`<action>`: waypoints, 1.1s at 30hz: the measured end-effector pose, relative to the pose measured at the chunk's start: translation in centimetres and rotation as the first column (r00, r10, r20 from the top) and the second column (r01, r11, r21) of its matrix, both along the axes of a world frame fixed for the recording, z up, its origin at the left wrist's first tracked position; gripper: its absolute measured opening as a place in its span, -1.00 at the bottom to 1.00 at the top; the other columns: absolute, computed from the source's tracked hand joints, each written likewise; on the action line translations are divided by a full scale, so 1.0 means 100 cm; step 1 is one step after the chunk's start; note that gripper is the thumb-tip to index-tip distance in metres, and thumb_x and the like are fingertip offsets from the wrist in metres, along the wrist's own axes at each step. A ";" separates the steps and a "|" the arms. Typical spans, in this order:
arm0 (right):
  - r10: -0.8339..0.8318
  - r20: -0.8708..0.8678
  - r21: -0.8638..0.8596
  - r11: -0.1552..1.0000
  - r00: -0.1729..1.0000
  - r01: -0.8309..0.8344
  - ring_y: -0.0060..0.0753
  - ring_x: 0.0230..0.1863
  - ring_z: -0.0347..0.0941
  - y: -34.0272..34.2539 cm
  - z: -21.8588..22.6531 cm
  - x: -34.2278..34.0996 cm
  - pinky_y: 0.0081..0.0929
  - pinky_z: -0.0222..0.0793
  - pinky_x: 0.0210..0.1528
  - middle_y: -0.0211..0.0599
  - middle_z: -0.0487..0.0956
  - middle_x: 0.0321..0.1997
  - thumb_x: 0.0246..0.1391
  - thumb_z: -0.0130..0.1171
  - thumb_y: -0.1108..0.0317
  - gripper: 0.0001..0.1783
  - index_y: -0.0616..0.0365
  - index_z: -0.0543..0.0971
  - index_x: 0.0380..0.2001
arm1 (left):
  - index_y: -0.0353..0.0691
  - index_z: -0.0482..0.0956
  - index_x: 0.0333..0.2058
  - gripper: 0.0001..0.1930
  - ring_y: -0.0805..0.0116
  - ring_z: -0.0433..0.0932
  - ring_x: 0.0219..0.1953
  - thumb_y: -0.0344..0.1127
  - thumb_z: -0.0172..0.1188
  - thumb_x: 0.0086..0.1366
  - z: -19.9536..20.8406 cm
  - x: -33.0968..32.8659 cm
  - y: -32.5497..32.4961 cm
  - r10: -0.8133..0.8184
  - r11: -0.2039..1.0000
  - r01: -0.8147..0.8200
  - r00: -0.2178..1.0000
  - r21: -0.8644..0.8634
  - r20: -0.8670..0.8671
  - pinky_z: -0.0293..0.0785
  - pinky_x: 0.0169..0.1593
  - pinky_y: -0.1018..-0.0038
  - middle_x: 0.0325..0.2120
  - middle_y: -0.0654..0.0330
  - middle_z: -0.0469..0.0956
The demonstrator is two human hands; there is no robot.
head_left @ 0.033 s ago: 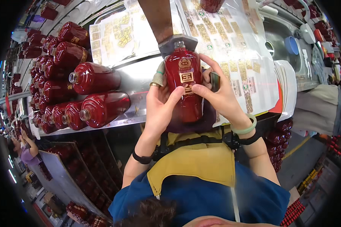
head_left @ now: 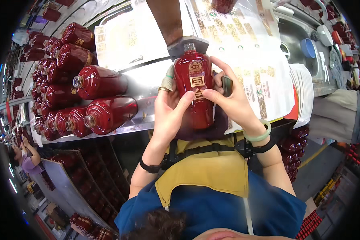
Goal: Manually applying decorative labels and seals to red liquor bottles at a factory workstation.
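The left hand [head_left: 166, 116] and the right hand [head_left: 237, 102] hold 1 red bottle [head_left: 195, 108] between them, at the near edge of the steel table [head_left: 145, 82]. Its neck points away from the person, its base toward them, and its gold-marked front faces up. The left fingers curl about its left side, partly hidden; the right index finger reaches along the right shoulder, and the other right fingers bend at that side. The left thumb [head_left: 185, 99] and right thumb [head_left: 215, 97] lie on the front, tips close together on the lower gold character, below a gold square [head_left: 197, 82] and a gold emblem [head_left: 195, 66].

The clear neck is at a dark block [head_left: 200, 45] on the end of a brown post [head_left: 166, 20]; I cannot tell whether they touch. A pale wrap [head_left: 167, 83] covers a left finger; a green bangle [head_left: 259, 132] circles the right wrist.

To the left, 2 red bottles [head_left: 102, 82] lie with their mouths leftward, beside a pile of others. To the right, a white sheet [head_left: 279, 100] carries rows of gold labels [head_left: 261, 108]; behind it, a blue bowl [head_left: 307, 48] is in the sink [head_left: 295, 32]. Far left, a co-worker [head_left: 29, 163] wears purple
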State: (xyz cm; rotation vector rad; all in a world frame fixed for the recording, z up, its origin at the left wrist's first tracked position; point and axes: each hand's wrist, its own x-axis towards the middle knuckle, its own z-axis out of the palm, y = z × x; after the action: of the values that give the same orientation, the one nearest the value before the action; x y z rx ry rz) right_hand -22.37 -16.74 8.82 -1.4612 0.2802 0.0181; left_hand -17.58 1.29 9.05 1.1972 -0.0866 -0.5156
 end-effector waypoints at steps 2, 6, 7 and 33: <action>0.004 0.009 0.000 1.000 1.000 -0.004 -0.72 -0.35 0.09 -0.002 -0.004 0.000 -0.74 0.10 -0.25 -0.62 0.19 -0.34 0.04 0.49 0.41 -0.07 0.06 0.26 0.45 | -0.40 0.05 0.44 -0.25 0.26 0.38 0.31 -0.51 0.24 0.39 -0.001 -0.001 -0.001 0.009 1.000 -0.009 1.000 0.012 -0.006 0.34 0.37 0.29 0.31 0.00 0.34; 0.007 -0.005 0.011 1.000 1.000 -0.006 -0.72 -0.36 0.10 -0.002 -0.001 0.000 -0.73 0.11 -0.25 -0.63 0.20 -0.34 0.02 0.51 0.41 -0.04 0.05 0.26 0.45 | -0.41 0.07 0.43 -0.25 0.25 0.39 0.30 -0.51 0.26 0.38 -0.003 -0.001 0.001 0.032 0.999 -0.034 0.995 -0.014 -0.091 0.34 0.37 0.28 0.31 -0.01 0.35; 0.006 -0.005 0.012 1.000 1.000 -0.006 -0.72 -0.36 0.10 -0.002 -0.001 0.000 -0.73 0.11 -0.25 -0.63 0.20 -0.34 0.02 0.51 0.41 -0.04 0.05 0.26 0.45 | -0.41 0.07 0.43 -0.25 0.25 0.39 0.30 -0.51 0.26 0.38 -0.003 -0.001 0.001 0.032 0.999 -0.033 0.995 -0.013 -0.091 0.34 0.37 0.28 0.31 -0.01 0.35; 0.816 0.455 -0.885 0.458 0.357 0.082 -0.38 -0.28 0.52 -0.008 0.047 0.006 -0.39 0.51 -0.19 -0.47 0.60 -0.26 -0.11 0.26 0.35 -0.74 0.04 0.65 -0.25 | -0.39 -0.11 0.49 -0.12 0.02 0.00 0.54 0.31 -0.41 0.55 -0.019 0.001 0.025 -0.039 0.998 0.033 0.994 0.057 0.103 -0.15 0.56 0.17 0.48 -0.17 0.02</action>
State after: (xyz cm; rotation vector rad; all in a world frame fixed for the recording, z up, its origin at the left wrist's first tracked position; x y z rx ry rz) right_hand -21.77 -17.50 13.54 -2.2259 -1.2204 -0.5097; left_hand -17.45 3.75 7.15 1.2783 -0.1847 -0.4899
